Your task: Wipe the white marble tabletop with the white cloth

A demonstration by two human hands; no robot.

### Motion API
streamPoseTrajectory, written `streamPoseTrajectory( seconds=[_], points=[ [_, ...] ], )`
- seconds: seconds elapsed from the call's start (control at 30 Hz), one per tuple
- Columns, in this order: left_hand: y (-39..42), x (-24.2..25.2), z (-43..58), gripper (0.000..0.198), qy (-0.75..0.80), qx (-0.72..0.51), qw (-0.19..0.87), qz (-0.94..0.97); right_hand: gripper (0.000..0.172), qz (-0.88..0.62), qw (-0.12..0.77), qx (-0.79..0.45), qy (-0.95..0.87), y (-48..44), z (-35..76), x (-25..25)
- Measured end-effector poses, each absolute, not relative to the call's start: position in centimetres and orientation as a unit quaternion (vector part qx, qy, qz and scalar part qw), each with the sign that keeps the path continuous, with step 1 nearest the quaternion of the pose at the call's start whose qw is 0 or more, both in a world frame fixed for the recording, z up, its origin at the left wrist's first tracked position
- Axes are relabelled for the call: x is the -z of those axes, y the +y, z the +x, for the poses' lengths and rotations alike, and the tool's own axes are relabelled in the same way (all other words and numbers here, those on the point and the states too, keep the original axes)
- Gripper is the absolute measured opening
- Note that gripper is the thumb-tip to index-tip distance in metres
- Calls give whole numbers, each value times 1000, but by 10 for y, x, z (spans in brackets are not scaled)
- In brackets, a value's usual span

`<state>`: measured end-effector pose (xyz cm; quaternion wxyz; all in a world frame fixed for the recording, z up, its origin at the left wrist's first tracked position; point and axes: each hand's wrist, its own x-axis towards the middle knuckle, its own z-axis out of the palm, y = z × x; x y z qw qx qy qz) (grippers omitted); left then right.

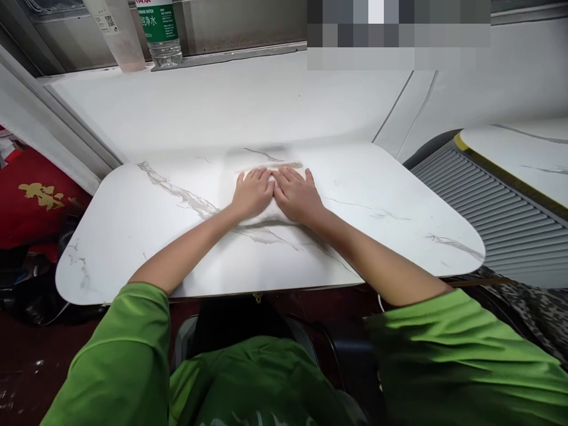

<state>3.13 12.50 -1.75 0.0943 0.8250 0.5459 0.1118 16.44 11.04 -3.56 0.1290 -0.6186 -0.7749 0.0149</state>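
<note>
Both hands pressed flat on a folded white cloth at mid-counter.

A red fabric (pixel 35 198) with gold characters lies past the counter's (pixel 133 236) rounded left edge; a green-labelled water bottle (pixel 160 32) with Chinese print stands on the back ledge. The left hand (pixel 254 192) and right hand (pixel 296 195), fingers spread and released, touch side by side on the cloth (pixel 266 219), with bare marble-veined surface all around. A slatted grey panel (pixel 497 207) flanks the right edge.

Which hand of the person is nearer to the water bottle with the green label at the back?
Left. The left hand lies flat on the white cloth, on the side below the water bottle. The right hand presses the cloth beside it, farther from the bottle.
</note>
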Motion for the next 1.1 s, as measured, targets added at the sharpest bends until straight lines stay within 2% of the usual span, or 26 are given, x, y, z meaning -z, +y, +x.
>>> streamPoseTrajectory(
  seconds=[0.23, 0.57, 0.8, 1.1],
  points=[
    [185, 16, 33, 55, 550, -54, 82, 830, 61, -624, 121, -40, -771, 171, 163, 32],
    [240, 20, 35, 56, 554, -74, 88, 825, 59, -615, 175, -27, -769, 236, 171, 48],
    [250, 21, 35, 53, 555, -107, 99, 819, 57, -611, 192, -30, -767, 250, 174, 51],
    [239, 20, 37, 56, 569, -89, 81, 813, 59, -606, 200, -48, -768, 241, 176, 51]
  ],
)
